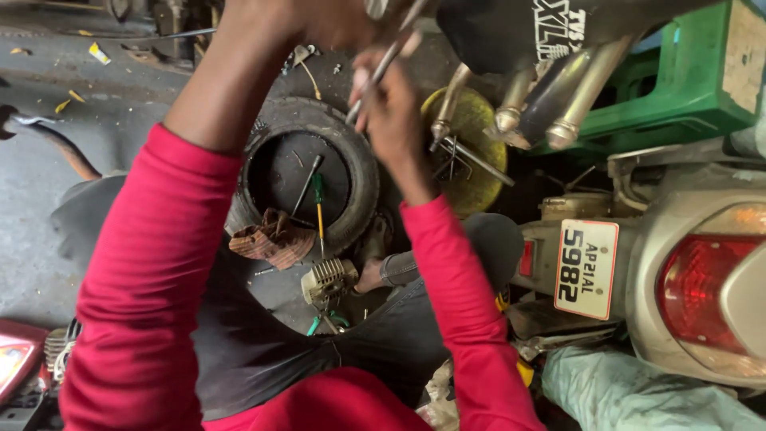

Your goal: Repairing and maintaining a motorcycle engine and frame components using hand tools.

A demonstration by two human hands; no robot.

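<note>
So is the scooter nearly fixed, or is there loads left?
Hard to say. Done: a finned engine part already lies off on the floor beside a tyre that holds a green-handled screwdriver and a rag. In hand: both the right hand and left hand work a thin metal tool up under the scooter. Left: that part still isn't back on.

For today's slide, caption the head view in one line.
Both hands, right hand gripping a metal rod, work above a tyre holding screwdrivers.
</note>
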